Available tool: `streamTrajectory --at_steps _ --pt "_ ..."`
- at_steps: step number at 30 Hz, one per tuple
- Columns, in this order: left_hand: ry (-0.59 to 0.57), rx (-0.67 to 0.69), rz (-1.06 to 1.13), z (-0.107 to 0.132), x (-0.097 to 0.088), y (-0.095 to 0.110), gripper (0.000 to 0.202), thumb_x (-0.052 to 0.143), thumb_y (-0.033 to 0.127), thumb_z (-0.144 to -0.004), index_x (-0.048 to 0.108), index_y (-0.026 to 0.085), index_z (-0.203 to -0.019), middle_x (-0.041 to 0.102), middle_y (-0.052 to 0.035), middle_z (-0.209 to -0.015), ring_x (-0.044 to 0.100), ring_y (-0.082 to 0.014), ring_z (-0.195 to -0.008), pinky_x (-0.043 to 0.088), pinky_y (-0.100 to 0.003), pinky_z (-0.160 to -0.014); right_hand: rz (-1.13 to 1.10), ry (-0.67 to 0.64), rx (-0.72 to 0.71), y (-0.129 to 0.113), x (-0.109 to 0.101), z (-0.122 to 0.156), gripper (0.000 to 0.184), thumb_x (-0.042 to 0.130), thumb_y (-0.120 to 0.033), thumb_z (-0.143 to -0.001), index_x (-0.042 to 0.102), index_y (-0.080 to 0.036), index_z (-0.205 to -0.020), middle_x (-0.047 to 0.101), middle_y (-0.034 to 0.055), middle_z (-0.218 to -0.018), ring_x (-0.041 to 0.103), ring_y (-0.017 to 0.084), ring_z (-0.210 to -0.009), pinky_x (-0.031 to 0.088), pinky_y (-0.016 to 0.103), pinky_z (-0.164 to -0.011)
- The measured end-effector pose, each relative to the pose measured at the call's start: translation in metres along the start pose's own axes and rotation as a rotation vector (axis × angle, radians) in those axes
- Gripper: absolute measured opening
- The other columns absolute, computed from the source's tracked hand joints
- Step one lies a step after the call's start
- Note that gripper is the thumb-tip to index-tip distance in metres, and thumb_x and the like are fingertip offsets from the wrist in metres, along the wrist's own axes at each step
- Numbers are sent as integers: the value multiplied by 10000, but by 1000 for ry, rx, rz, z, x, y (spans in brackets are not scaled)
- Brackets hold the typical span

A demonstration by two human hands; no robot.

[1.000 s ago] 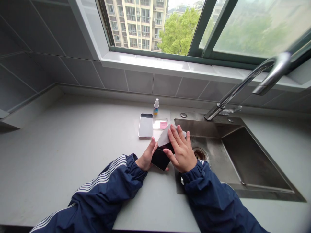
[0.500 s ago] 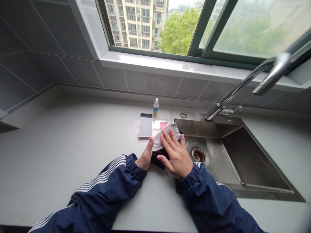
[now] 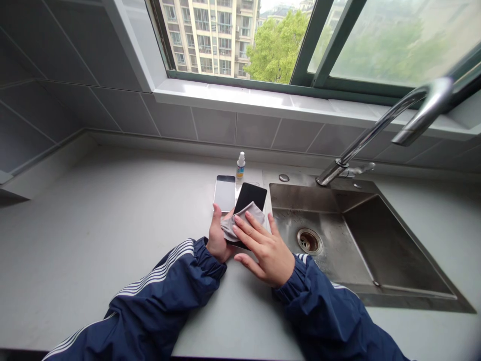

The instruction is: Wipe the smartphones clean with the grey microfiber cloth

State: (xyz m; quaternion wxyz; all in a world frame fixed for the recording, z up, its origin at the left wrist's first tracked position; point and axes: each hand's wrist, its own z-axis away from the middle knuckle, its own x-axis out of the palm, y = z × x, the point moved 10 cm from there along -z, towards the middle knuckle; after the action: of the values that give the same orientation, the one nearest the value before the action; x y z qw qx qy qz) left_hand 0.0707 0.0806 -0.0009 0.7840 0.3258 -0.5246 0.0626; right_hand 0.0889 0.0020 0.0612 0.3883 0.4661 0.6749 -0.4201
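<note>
My left hand (image 3: 217, 235) grips the lower edge of a black smartphone (image 3: 250, 197), which it tilts up off the counter. A grey microfibre cloth (image 3: 242, 220) lies across the phone's lower half. My right hand (image 3: 263, 248) rests its fingers on the cloth and presses it to the black face. Just behind my left hand lies a flat, phone-sized slab (image 3: 224, 194) with a glossy pale face and a black top strip. A small spray bottle (image 3: 240, 166) stands behind them. A clear tray behind the black phone is mostly hidden.
A stainless steel sink (image 3: 319, 200) with a drain lies to the right of my hands, below a chrome faucet (image 3: 376, 133). The pale grey counter (image 3: 112, 225) extends left. Grey wall tiles (image 3: 255, 131) and a window sill (image 3: 263, 100) run behind it.
The black phone has swung upright and farther back, with its upper half now uncovered. The cloth has slid toward the phone's lower part, and my right hand has moved left and nearer to me.
</note>
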Motion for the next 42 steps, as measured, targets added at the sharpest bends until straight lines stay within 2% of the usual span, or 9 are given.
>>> streamTrajectory --at_steps 5,8,14,22,27,32,35,39,42 --pt "-32 -81 30 3 5 0 952 325 827 -860 525 89 -1427 661 -233 -1290 609 -376 -1243 420 -554 -1100 -64 -19 -81 -7 0 0 542 457 -475 -1026 436 -206 -1496 413 45 -1576 260 263 -1526 -147 575 -1229" --pt "-84 -142 43 5 13 1 979 261 839 -861 450 115 -1492 616 -240 -1357 595 -379 -1258 418 -577 -1087 -95 -45 -110 -10 0 1 538 473 -496 -1016 464 -221 -1478 439 41 -1561 273 260 -1522 -111 588 -1238" --pt "-149 -213 51 5 16 0 970 206 836 -866 373 160 -1543 548 -225 -1447 568 -358 -1292 440 -549 -1068 -128 -97 -125 -13 1 1 607 493 -539 -993 445 -201 -1495 459 77 -1546 293 265 -1515 -56 599 -1248" --pt "-140 -257 34 5 14 1 919 181 830 -872 324 244 -1565 481 -165 -1525 514 -368 -1343 412 -582 -1071 -146 -133 -156 -17 8 2 685 450 -581 -995 364 -171 -1538 371 83 -1595 229 280 -1535 -81 608 -1238" --pt "-142 -290 62 8 12 -4 946 197 826 -872 340 192 -1560 503 -202 -1496 579 -326 -1285 419 -518 -1091 -51 -131 -132 -15 16 3 734 453 -581 -994 286 -159 -1571 306 90 -1622 171 275 -1550 -66 583 -1243" --pt "-73 -374 89 11 8 -26 1016 262 839 -863 495 45 -1451 607 -219 -1375 537 -344 -1332 382 -431 -1124 23 -66 -34 5 10 1 716 415 -557 -1012 230 -178 -1590 296 95 -1626 182 285 -1548 -15 601 -1242" --pt "-77 -268 32 8 8 -27 864 245 746 -935 479 121 -1485 616 -178 -1385 603 -306 -1258 445 -415 -1081 65 1 76 30 0 0 698 374 -515 -1032 148 -191 -1607 272 99 -1636 180 293 -1547 38 622 -1233" --pt "-213 -347 -175 13 15 -44 797 249 757 -914 421 280 -1529 602 -148 -1409 715 -269 -966 599 -395 -763 96 110 185 59 -15 4 704 348 -477 -1042 30 -219 -1614 233 113 -1650 156 306 -1551 123 652 -1208" --pt "-260 -323 -204 13 17 -43 842 249 790 -884 435 274 -1523 595 -153 -1414 711 -263 -934 600 -372 -715 102 147 208 64 -19 5 727 365 -479 -1035 9 -219 -1614 207 121 -1657 105 323 -1556 155 667 -1193"
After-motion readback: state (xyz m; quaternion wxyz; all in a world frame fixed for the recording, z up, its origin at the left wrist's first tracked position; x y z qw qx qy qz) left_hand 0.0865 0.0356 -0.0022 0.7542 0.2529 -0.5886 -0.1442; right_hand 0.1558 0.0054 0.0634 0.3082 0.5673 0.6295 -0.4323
